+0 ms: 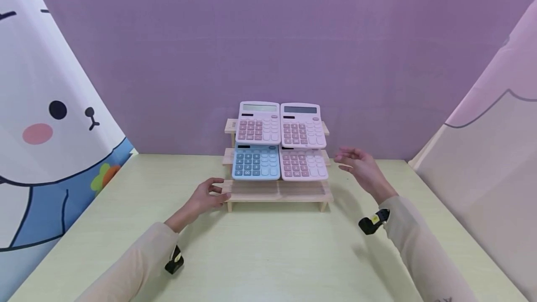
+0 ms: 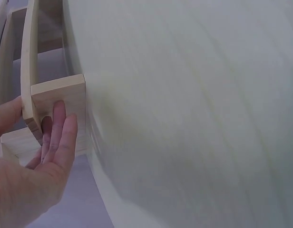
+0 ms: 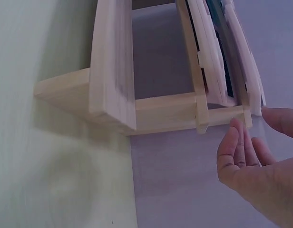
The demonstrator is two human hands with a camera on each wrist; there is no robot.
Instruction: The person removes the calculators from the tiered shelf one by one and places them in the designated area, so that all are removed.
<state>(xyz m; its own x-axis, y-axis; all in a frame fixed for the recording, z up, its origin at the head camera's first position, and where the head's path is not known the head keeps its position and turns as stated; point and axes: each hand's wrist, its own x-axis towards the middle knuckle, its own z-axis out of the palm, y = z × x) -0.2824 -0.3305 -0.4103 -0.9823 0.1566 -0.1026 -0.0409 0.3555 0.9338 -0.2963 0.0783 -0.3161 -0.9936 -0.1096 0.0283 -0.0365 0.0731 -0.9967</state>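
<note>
A wooden three-step stand (image 1: 277, 192) stands on the table with two calculators on each of its upper two steps. On the top step lean two pink calculators, the left one (image 1: 271, 125) beside the right one (image 1: 313, 127). Below them are a blue calculator (image 1: 269, 162) on the left and another pink calculator (image 1: 315, 164) on the right. My left hand (image 1: 205, 197) holds the left end of the lowest step, thumb on the board and fingers against its side support (image 2: 73, 90). Beside the stand's right side, my right hand (image 1: 362, 170) hovers with fingers loosely bent, holding nothing.
The pale wooden table (image 1: 268, 255) runs back to a purple backdrop (image 1: 268, 36). A cartoon-printed cloth (image 1: 54, 73) hangs at the left, and a light printed cloth (image 1: 491, 162) at the right. The lowest step carries no calculator.
</note>
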